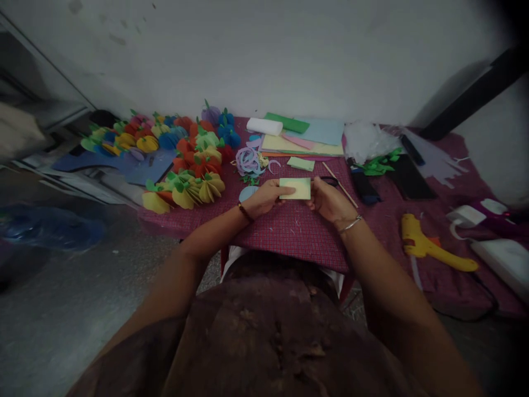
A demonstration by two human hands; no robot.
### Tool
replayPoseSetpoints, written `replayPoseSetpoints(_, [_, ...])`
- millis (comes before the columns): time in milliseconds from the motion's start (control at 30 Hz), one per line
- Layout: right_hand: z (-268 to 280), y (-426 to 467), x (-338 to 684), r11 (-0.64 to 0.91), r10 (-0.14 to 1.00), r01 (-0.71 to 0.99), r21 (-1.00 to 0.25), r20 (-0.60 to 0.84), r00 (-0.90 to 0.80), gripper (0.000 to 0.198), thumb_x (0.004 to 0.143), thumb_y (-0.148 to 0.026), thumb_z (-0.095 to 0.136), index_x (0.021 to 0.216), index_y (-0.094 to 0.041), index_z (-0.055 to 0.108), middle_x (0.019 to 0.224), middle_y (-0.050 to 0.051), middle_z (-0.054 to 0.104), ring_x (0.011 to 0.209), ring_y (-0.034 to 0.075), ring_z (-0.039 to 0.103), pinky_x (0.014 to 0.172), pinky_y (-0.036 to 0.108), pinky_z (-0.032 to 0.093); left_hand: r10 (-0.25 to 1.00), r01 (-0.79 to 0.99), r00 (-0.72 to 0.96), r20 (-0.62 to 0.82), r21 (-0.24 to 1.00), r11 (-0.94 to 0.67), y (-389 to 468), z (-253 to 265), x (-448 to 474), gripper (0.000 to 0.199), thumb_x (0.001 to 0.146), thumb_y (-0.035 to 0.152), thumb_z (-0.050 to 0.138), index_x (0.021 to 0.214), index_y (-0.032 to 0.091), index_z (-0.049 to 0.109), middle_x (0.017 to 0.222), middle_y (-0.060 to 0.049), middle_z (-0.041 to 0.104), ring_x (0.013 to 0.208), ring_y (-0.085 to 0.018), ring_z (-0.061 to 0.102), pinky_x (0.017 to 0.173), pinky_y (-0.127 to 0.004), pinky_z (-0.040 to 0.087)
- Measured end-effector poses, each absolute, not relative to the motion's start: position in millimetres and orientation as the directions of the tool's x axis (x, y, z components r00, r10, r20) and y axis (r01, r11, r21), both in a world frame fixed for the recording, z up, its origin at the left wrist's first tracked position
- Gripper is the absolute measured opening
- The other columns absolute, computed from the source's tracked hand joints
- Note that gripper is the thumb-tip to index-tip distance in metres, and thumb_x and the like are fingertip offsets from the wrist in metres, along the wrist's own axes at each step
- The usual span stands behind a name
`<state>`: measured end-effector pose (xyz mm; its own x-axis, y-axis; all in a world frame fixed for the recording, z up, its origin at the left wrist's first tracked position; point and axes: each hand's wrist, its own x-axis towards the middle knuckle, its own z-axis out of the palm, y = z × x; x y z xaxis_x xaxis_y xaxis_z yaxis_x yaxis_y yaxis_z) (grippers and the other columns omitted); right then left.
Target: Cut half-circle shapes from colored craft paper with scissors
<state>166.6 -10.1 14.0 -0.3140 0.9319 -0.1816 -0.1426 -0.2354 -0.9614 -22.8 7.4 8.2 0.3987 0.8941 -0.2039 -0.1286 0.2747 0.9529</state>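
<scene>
A small pale yellow-green paper piece [301,188] is held up over the front of the table. My left hand [266,197] grips its left end, with the thumb lying across the top face. At the right edge of the paper, my right hand [328,199] has its fingers and thumb closed on the border. Just behind the right hand shows a black loop [330,181], which looks like a scissors handle; the rest of it is hidden. A similar light green paper piece [301,164] lies beyond my hands, and a thin wooden stick [341,184] slants to the right.
Many colourful paper pumpkins [198,160] crowd the left side. Purple paper strips [248,161] and stacked coloured sheets [320,148] lie at the back. Green paper leaves [380,164] sit right of centre. A yellow glue gun [433,248] with a cord rests at the right, near a white power strip [506,264].
</scene>
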Motion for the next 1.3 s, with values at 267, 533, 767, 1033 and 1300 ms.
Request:
replayPoseSetpoints(267, [8.3, -10.5, 162.5, -0.037, 0.965, -0.011, -0.999, -0.033, -0.260, 0.043, 0.059, -0.053, 0.085, 0.075, -0.020, 0.062, 0.062, -0.003, 0.059, 0.050, 0.010, 0.045, 0.048, 0.025, 0.036, 0.908, -0.113, 0.403, -0.114, 0.978, 0.173, 5.8, 6.2, -25.0, 0.031, 0.064, 0.033, 0.084, 0.080, 0.011, 0.069, 0.068, 0.000, 0.066, 0.054, -0.006, 0.047, 0.050, -0.021, 0.032])
replayPoseSetpoints(533, [3.4, -6.8, 162.9, 0.224, 0.950, 0.186, -0.957, 0.171, -0.262, 0.033, 0.076, -0.048, 0.071, 0.085, -0.016, 0.068, 0.066, -0.002, 0.064, 0.057, 0.013, 0.052, 0.057, 0.027, 0.044, 0.947, -0.186, 0.318, -0.046, 0.976, 0.110, -1.6, 11.1, -20.5, 0.032, 0.058, 0.029, 0.087, 0.080, 0.011, 0.071, 0.073, 0.000, 0.071, 0.064, -0.010, 0.058, 0.067, -0.024, 0.044])
replayPoseSetpoints(767, [-1.6, 14.8, 213.9, 0.327, 0.935, 0.854, -0.405, 0.266, -0.232, 0.046, 0.082, -0.009, 0.051, 0.125, -0.010, 0.067, 0.125, 0.018, 0.071, 0.115, 0.030, 0.064, 0.105, 0.044, 0.046, 0.977, -0.446, 0.177, -0.122, 0.875, 0.190, 27.1, 19.1, -47.0, 0.034, 0.050, 0.019, 0.088, 0.078, 0.012, 0.072, 0.071, -0.003, 0.074, 0.063, -0.012, 0.064, 0.062, -0.023, 0.048])
replayPoseSetpoints(1033, [-0.1, 26.3, 214.7, 0.313, 0.946, 0.950, -0.022, 0.096, -0.309, 0.055, 0.084, -0.010, 0.053, 0.138, -0.016, 0.061, 0.130, 0.021, 0.067, 0.115, 0.036, 0.064, 0.096, 0.048, 0.049, 0.985, -0.504, 0.138, -0.109, 0.848, 0.164, 34.5, 26.9, -59.4, 0.032, 0.053, 0.018, 0.089, 0.081, 0.014, 0.073, 0.079, -0.005, 0.076, 0.067, -0.013, 0.067, 0.060, -0.022, 0.048])
replayPoseSetpoints(1300, [0.6, 8.7, 211.1, 0.179, 0.977, 0.836, -0.519, 0.195, -0.088, 0.047, 0.080, -0.039, 0.071, 0.123, -0.020, 0.063, 0.089, 0.008, 0.073, 0.078, 0.025, 0.069, 0.069, 0.034, 0.051, 0.992, -0.568, 0.117, -0.041, 0.817, 0.101, 21.8, 34.7, -51.1, 0.037, 0.048, 0.021, 0.092, 0.078, 0.013, 0.073, 0.075, -0.003, 0.076, 0.067, -0.014, 0.068, 0.063, -0.023, 0.049])
